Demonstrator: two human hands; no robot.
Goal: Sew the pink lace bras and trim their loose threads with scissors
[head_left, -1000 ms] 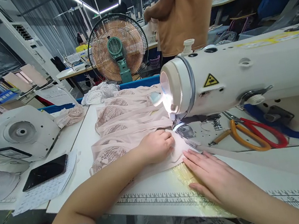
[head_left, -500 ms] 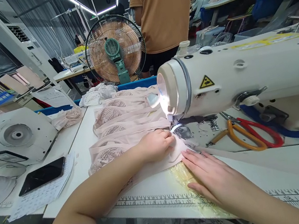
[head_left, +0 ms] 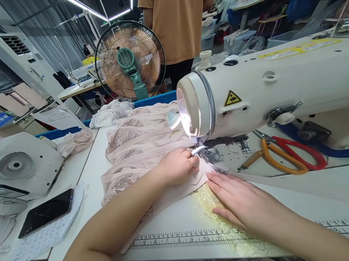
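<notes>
My left hand (head_left: pixel 178 166) has its fingers closed on the edge of a pale pink bra piece (head_left: pixel 203 176), just left of the needle area of the white sewing machine (head_left: pixel 254 85). A short white strip (head_left: pixel 198 149) lies by those fingertips, under the lit machine head. With fingers stretched out, my right hand (head_left: pixel 240 197) rests flat at the piece's near right edge, partly over a yellow taped patch (head_left: pixel 213 204) on the table. Several pink bras with lace cups (head_left: pixel 121 137) lie in a row beyond my left forearm. Hands and machine head hide part of the stitching spot.
Orange- and red-handled scissors (head_left: pixel 295 154) lie right of the needle plate. A printed ruler strip (head_left: pixel 180 239) runs along the table's front edge. At left are a phone (head_left: pixel 45 212) on paper and another machine (head_left: pixel 15 165). Behind stand a fan (head_left: pixel 130 61) and a person (head_left: pixel 179 12).
The view has turned slightly right, so most things appear further left. The white strip now sits closer to my left fingertips. Both hands keep nearly the same pose on the fabric.
</notes>
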